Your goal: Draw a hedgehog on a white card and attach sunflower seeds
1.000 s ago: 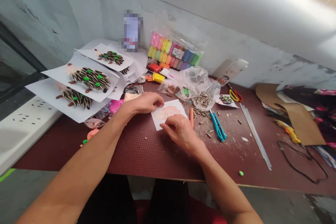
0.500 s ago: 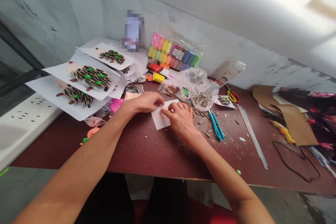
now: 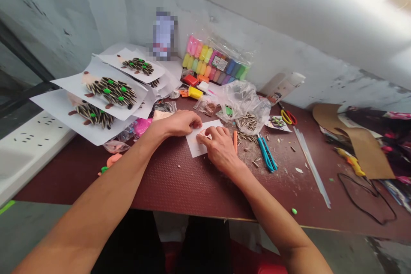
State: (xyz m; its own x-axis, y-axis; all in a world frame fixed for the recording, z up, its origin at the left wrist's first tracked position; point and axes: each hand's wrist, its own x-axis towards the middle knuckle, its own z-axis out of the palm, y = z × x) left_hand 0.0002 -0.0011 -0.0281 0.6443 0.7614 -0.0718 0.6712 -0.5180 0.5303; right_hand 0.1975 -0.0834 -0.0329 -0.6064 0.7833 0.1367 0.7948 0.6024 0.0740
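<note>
A small white sheet of paper (image 3: 196,149) lies on the dark red table, with an orange-red patterned patch (image 3: 204,133) on it, partly covered. My left hand (image 3: 184,123) has its fingers curled at the sheet's upper left edge, the fingertips pressed down on the paper. Over the sheet's right side bends my right hand (image 3: 221,149), thumb and forefinger drawn together at the patch. Anything small between those fingertips is hidden. Just right of it are an orange stick (image 3: 235,141), loose striped sunflower seeds (image 3: 248,138) and a turquoise utility knife (image 3: 266,154).
Seed hedgehog pictures (image 3: 112,90) are stacked at the left beside a white power strip (image 3: 35,150). Behind are packs of coloured clay (image 3: 216,61) and a plastic bag of seeds (image 3: 248,122). Scissors (image 3: 288,117), clear sticks (image 3: 312,167) and a yellow-handled corded tool (image 3: 351,162) lie rightward.
The view has shifted slightly. My right thumb and forefinger have moved a little on the patch, and more of the orange stick shows. My left hand stays at the sheet's edge.
</note>
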